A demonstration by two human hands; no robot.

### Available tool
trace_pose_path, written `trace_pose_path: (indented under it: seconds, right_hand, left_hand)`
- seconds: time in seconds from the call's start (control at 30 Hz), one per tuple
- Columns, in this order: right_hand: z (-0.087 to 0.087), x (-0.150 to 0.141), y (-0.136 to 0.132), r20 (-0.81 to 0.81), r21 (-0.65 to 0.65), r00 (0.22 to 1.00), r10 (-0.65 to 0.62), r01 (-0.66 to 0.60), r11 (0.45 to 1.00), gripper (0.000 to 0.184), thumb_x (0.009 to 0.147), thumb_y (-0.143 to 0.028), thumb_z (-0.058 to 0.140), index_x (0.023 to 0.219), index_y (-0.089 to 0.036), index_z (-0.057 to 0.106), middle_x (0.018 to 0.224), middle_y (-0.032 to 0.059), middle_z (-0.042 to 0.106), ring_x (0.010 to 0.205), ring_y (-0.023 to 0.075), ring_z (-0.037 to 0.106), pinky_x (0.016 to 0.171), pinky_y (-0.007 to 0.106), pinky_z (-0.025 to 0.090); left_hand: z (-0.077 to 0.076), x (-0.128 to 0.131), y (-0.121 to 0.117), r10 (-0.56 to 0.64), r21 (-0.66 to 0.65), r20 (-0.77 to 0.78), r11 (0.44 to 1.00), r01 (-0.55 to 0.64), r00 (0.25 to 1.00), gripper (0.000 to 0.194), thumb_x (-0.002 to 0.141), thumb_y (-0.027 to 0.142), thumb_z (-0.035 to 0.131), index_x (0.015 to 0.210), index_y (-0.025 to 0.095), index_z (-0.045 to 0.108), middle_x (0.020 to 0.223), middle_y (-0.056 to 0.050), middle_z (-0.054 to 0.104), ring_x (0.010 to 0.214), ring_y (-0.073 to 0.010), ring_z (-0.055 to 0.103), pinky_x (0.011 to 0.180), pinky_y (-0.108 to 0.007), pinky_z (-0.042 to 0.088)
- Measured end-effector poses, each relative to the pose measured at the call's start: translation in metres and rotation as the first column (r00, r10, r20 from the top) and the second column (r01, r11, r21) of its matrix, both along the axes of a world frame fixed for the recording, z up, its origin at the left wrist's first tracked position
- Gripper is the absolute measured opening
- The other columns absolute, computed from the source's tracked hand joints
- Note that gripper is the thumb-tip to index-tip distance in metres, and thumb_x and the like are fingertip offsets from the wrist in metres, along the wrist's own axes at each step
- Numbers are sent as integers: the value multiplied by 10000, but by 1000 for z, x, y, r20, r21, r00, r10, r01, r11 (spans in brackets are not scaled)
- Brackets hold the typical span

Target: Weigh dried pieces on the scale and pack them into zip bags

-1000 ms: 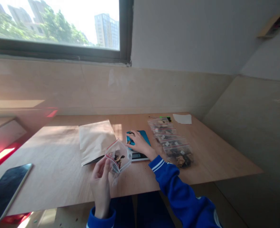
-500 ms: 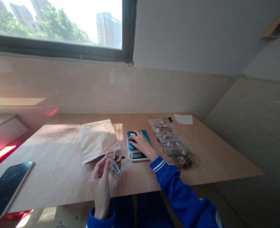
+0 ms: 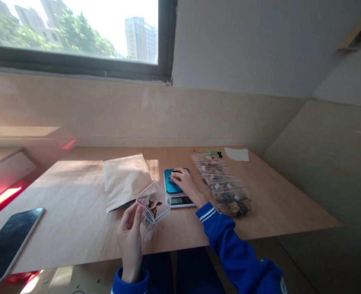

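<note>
Resting on plywood table [image 3: 76, 212] below window [image 3: 70, 34]: phone [image 3: 9, 245], kraft envelope [image 3: 123, 183], scale [image 3: 177, 200].

Glossy plastic zip bag [image 3: 153, 203], smooth plywood tabletop [image 3: 70, 212].

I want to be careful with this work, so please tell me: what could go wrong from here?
The zip bag in the left hand seems open at the top and is tilted, so the dark pieces inside could spill. The right hand rests on the blue pan of the digital scale, which might disturb the reading. The right sleeve is close to the row of filled bags and could possibly knock them.
</note>
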State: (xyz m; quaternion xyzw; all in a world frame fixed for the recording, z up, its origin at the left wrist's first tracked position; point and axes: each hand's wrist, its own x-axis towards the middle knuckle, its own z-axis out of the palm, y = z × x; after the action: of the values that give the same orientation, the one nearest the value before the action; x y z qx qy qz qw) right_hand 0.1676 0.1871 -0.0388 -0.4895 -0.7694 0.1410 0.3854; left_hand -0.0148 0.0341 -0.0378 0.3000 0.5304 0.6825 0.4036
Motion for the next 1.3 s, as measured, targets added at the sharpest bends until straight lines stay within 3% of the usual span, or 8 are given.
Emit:
trace_pose_path:
  seconds: [0.2, 0.33, 0.57, 0.67, 0.8, 0.87, 1.0, 1.3]
  right_hand:
    - [18, 0, -9, -289, -82, 957, -33, 10, 997, 184, 844, -322, 639, 881, -185, 757, 1083, 115, 706, 1038, 225, 648, 905, 350, 502]
    - [52, -8, -34, -550, -168, 834, 43, -161, 973, 269, 821, -406, 656, 924, -176, 747, 1120, 111, 704, 1028, 215, 661, 876, 329, 530]
    - [98, -23, -83, -357, -177, 786, 505, -588, 789, 264, 811, -379, 690, 1049, -269, 719, 1184, 32, 679, 1225, 203, 557, 1055, 378, 432]
    - [93, -17, -74, -302, -139, 839, 452, -508, 850, 244, 878, -363, 613, 1080, -258, 699, 1202, 35, 670, 1199, 192, 571, 1046, 368, 429]
    - [57, 2, -29, -168, -43, 974, 149, -159, 986, 241, 945, -236, 473, 1064, -194, 679, 1127, 73, 678, 1093, 170, 607, 982, 327, 452]
    - [35, 10, -7, 2, -53, 1000, -13, 13, 999, 227, 893, -156, 530, 1076, -161, 664, 1131, 100, 668, 1103, 200, 590, 999, 363, 433]
    - [5, 15, 18, 89, -83, 994, -62, 70, 994, 261, 806, -91, 614, 1064, -91, 656, 1130, 166, 656, 1117, 265, 564, 1010, 447, 404]
    - [19, 15, 4, 56, -90, 993, -102, 107, 990, 239, 795, -169, 661, 1033, -142, 668, 1077, 130, 684, 1048, 250, 606, 952, 428, 449]
  left_hand:
    - [-3, -1, 1, 3, 0, 0, 1000, -3, 1000, 439, 766, 471, 688, 1092, 177, 680, 1046, -85, 729, 967, -219, 678, 892, -351, 522]
    - [-2, 0, 4, 2, -7, 15, 1000, -2, 1000, 441, 762, 473, 691, 1087, 175, 679, 1054, -89, 728, 973, -223, 678, 898, -364, 520]
    - [6, 7, 3, 29, -4, 105, 1000, -29, 994, 403, 743, 461, 711, 1034, 183, 685, 1050, -77, 729, 987, -227, 677, 852, -337, 538]
    - [4, 6, 2, 25, 9, 143, 1000, -27, 989, 399, 739, 452, 718, 1027, 177, 684, 1035, -84, 732, 969, -227, 683, 837, -343, 545]
    - [1, 2, 2, 22, 6, 159, 1000, -23, 987, 409, 741, 450, 720, 1035, 168, 681, 1067, -100, 724, 1000, -226, 675, 838, -332, 544]
    - [1, 1, 1, 19, 5, 163, 1000, -20, 986, 411, 742, 453, 718, 1037, 170, 681, 1087, -102, 719, 1029, -229, 666, 857, -335, 539]
    - [4, 1, 0, 17, 4, 173, 1000, -18, 985, 442, 722, 479, 725, 1033, 167, 685, 1092, -111, 717, 1047, -253, 661, 879, -371, 538]
    - [3, 0, 0, 22, -5, 190, 1000, -21, 982, 459, 716, 489, 725, 1038, 164, 680, 1092, -127, 715, 1038, -269, 665, 834, -377, 555]
